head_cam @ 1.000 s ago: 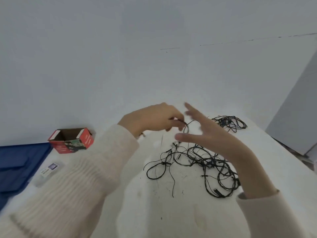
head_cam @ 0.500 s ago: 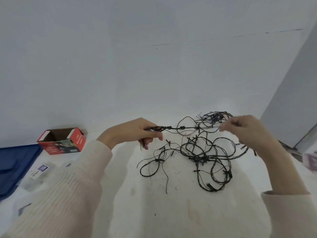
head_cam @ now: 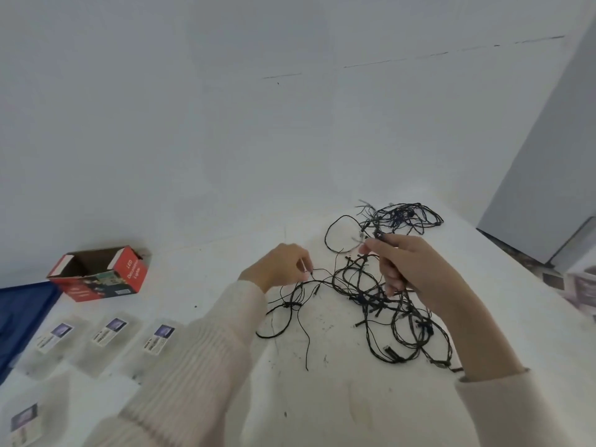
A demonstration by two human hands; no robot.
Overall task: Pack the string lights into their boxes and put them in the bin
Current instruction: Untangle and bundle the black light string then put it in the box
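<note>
The right hand (head_cam: 416, 272) gripped a bunch of lights (head_cam: 371, 304); the left hand (head_cam: 280, 269) pinched one strand. The box (head_cam: 100, 275) lay at frame left, nearer the left hand.

A plain white wall (head_cam: 193, 108) fills the upper view, crossed high on the right by a thin, broken dark line (head_cam: 403, 59). Below lies a white worktop (head_cam: 322, 414), scuffed and dark-specked. A pale grey panel (head_cam: 541, 188) stands at the right. The light is soft and even.
</note>
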